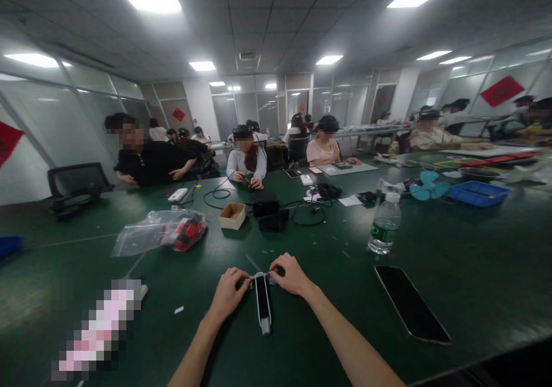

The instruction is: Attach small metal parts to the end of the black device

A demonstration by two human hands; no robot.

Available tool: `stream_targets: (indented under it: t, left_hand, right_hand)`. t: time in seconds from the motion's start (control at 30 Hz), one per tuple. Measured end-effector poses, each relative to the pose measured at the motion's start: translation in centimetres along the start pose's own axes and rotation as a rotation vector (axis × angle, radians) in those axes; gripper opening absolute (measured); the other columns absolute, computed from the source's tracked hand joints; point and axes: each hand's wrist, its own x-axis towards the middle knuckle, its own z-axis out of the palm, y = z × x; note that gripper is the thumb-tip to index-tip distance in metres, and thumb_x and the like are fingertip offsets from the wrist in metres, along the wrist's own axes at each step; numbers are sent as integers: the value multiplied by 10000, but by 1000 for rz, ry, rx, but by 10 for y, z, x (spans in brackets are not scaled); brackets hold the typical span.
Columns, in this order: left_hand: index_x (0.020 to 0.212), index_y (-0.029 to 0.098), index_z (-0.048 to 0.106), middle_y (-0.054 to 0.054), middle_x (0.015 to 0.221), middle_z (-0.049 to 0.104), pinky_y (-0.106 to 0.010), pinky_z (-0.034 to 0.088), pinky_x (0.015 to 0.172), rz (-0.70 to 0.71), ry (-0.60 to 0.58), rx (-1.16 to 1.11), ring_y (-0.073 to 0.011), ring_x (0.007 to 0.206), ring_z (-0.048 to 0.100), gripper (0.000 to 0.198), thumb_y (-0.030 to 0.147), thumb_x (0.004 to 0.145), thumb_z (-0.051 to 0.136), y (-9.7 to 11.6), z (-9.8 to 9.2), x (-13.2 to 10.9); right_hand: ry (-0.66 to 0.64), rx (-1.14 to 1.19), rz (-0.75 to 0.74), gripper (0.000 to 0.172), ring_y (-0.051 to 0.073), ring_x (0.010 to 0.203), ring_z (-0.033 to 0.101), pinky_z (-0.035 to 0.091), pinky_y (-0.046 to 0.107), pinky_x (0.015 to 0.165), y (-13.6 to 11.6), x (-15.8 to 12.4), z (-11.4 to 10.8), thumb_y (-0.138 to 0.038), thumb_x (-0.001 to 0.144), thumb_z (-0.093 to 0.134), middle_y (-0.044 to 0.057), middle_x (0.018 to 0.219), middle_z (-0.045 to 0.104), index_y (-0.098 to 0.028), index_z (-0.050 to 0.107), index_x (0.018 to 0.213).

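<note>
A narrow device (263, 303) lies flat on the green table (328, 318), near the person and about in the middle of the view. Its long axis runs from far to near, so one short end points at the person and the other end lies between the two hands. The left hand (228, 292) comes to this far end from the left side and the right hand (291, 274) from the right side. Both hands are equally close to it, and the fingers of each are curled and pinch the far end from opposite sides. What exactly the fingertips grip there is too small to tell. The device looks like a slim bar with a dark glossy face, a pale frame and a small grey tip at its near end. A ring shows on the left hand. To the right, well apart, a dark phone (411, 305) lies face up, and farther off stands a water bottle (384, 223). To the far left there is a plastic bag (142, 234) with something red and black inside, and beside it a small cardboard box (233, 215). Other people sit along the far side.
</note>
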Motion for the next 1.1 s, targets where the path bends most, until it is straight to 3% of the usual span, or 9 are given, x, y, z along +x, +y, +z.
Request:
stream_targets:
  t: [0.43, 0.73, 0.93, 1.1]
  left_hand:
    - [848, 200, 653, -63, 884, 635, -364, 441, 796, -24, -3, 18, -219, 873, 570, 203, 311, 871, 484, 3, -3, -1]
    - [835, 203, 661, -56, 904, 639, -350, 447, 808, -51, 63, 12, -207, 895, 575, 160, 246, 845, 507, 9, -7, -6]
    - [867, 196, 665, -58, 880, 646, -350, 459, 835, -92, 231, 83, -211, 887, 591, 187, 211, 854, 478, -14, -28, -3]
    - [911, 204, 674, -60, 915, 652, -349, 473, 836, -125, 203, 145, -216, 897, 603, 208, 205, 854, 474, -34, -33, -4]
  right_hand:
    - [98, -112, 177, 173, 180, 831, 544, 392, 288, 750, 13, 3, -2, -227, 872, 484, 36, 836, 657, -203, 643, 810]
    - [73, -104, 161, 202, 209, 827, 559, 420, 332, 742, 23, 2, 5, -257, 886, 461, 58, 846, 660, -208, 644, 815]
    - [72, -97, 154, 206, 208, 837, 559, 422, 333, 754, 30, 2, 9, -270, 886, 455, 56, 848, 658, -211, 643, 826]
    - [85, -119, 159, 190, 202, 831, 546, 409, 328, 774, 29, 2, 9, -264, 875, 466, 44, 824, 651, -210, 633, 803]
